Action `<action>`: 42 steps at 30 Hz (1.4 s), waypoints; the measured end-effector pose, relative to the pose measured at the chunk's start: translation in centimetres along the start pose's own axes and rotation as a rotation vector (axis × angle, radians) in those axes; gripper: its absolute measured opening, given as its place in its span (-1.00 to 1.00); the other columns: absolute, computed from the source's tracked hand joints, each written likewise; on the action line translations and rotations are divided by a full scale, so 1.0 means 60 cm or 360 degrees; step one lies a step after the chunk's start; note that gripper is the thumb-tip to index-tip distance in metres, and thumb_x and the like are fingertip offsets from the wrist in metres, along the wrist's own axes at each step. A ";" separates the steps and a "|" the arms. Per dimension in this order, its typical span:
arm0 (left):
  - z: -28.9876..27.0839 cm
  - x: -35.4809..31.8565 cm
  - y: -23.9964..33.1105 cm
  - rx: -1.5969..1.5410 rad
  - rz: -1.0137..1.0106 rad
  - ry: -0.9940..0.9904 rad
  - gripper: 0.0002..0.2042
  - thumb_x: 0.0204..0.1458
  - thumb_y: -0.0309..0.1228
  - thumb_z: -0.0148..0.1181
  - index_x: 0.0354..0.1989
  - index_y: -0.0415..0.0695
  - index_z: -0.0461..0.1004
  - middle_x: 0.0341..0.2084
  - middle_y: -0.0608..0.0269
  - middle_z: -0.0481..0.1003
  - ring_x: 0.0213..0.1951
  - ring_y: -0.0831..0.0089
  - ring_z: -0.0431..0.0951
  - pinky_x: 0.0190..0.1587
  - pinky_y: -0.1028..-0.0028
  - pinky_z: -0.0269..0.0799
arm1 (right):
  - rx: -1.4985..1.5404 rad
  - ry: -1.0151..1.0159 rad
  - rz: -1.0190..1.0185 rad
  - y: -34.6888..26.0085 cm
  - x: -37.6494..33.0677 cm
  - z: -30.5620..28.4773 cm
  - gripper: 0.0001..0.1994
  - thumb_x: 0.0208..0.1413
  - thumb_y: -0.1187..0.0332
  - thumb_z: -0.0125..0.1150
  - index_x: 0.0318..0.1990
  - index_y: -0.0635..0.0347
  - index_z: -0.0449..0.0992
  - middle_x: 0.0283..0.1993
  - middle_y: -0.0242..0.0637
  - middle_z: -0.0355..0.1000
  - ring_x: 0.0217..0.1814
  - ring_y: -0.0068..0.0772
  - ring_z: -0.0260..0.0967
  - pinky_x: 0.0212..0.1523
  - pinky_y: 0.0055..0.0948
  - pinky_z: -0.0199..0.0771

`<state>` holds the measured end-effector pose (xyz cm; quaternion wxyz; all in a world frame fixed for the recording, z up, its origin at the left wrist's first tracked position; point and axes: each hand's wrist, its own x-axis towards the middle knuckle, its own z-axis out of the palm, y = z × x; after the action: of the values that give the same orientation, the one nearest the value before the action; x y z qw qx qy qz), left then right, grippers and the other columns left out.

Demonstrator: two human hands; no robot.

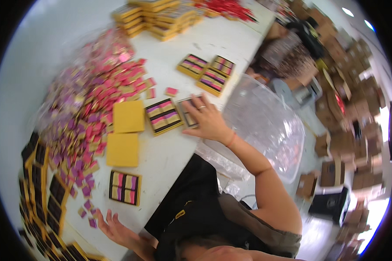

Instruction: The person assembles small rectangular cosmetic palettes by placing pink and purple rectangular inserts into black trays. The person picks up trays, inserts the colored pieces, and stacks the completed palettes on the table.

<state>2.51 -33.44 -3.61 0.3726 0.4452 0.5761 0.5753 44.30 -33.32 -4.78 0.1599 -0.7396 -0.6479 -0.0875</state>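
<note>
My right hand (210,119) lies with its fingers spread over a shallow yellow box with a greyish, window-like top (184,112); the fingers hide part of it. Beside that box is another yellow box (163,116), its black insert filled with pink, purple and gold pieces. My left hand (115,229) is held low at the near left, palm turned partly up, fingers apart, with nothing in it. Close to its fingertips lie loose purple pieces (92,222). A filled box (125,188) rests just beyond this hand, and two flat yellow squares (128,116) lie farther up.
A large heap of pink and purple pieces (117,82) spills from a clear plastic bag (69,78). Yellow boxes with black inserts (41,178) crowd the near left. Three filled boxes (212,81) and stacked boxes (170,17) stand farther back. A clear plastic bin (265,122) adjoins the table's right edge.
</note>
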 end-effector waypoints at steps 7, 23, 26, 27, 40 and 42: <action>0.003 0.013 -0.027 -0.0037 -0.0040 -0.0098 -0.65 0.27 -0.33 -0.09 0.16 -0.16 0.38 0.29 0.25 0.21 0.21 0.34 0.28 0.17 0.31 0.21 | -0.0041 0.0018 -0.0096 0.009 -0.016 -0.019 -0.03 -0.09 -0.42 0.13 0.39 0.01 0.18 0.44 -0.08 0.09 0.49 0.15 -0.06 0.43 0.20 -0.21; 0.019 -0.011 -0.003 -0.0173 0.0110 -0.0059 -0.73 0.25 -0.44 -0.10 0.07 -0.20 0.38 0.19 0.15 0.31 0.02 0.37 0.41 0.07 0.41 0.31 | -0.0382 0.0267 0.0938 0.362 -0.299 0.135 -0.79 -0.10 0.31 0.33 -0.30 0.19 0.54 -0.24 -0.15 0.47 -0.14 -0.16 0.46 -0.17 -0.23 0.48; 0.033 -0.018 0.016 -0.0119 0.0122 0.0019 -0.82 0.26 -0.46 -0.09 -0.04 -0.21 0.38 0.16 0.06 0.35 -0.10 0.37 0.47 0.01 0.44 0.35 | 0.0192 0.0596 0.1302 0.265 -0.241 -0.020 -0.90 -0.05 0.45 0.25 -0.34 0.18 0.50 -0.25 -0.16 0.47 -0.22 -0.23 0.47 -0.24 -0.35 0.47; 0.035 -0.019 0.011 -0.0141 0.0048 0.0033 -0.83 0.26 -0.47 -0.07 -0.06 -0.22 0.38 0.15 0.04 0.34 -0.11 0.37 0.47 0.01 0.44 0.35 | 0.0251 0.0769 0.1207 0.238 -0.224 -0.054 -0.88 -0.06 0.51 0.25 -0.32 0.18 0.49 -0.24 -0.17 0.48 -0.23 -0.25 0.46 -0.24 -0.38 0.45; 0.074 -0.047 0.038 -0.0537 0.0190 -0.0768 -0.82 0.16 -0.59 0.01 -0.10 -0.32 0.44 -0.01 0.02 0.41 -0.10 0.37 0.51 0.03 0.39 0.43 | 0.0188 0.0502 -0.0958 -0.038 0.131 0.006 -0.64 -0.06 0.46 0.33 -0.04 0.16 0.52 0.01 -0.24 0.52 -0.02 -0.14 0.44 -0.08 -0.23 0.43; 0.078 -0.060 0.033 -0.0559 0.0154 -0.0835 -0.84 0.15 -0.62 0.03 -0.13 -0.31 0.46 -0.03 0.04 0.42 -0.09 0.39 0.51 0.05 0.41 0.42 | 0.0278 0.0291 -0.1115 -0.059 0.130 0.001 -0.56 -0.08 0.34 0.38 0.02 0.14 0.51 0.02 -0.28 0.51 0.02 -0.16 0.43 -0.06 -0.23 0.40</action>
<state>8.28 -35.41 -2.21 0.5520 0.5340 0.3304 0.5486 41.96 -25.69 -1.78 0.2398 -0.4458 -0.8498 -0.1471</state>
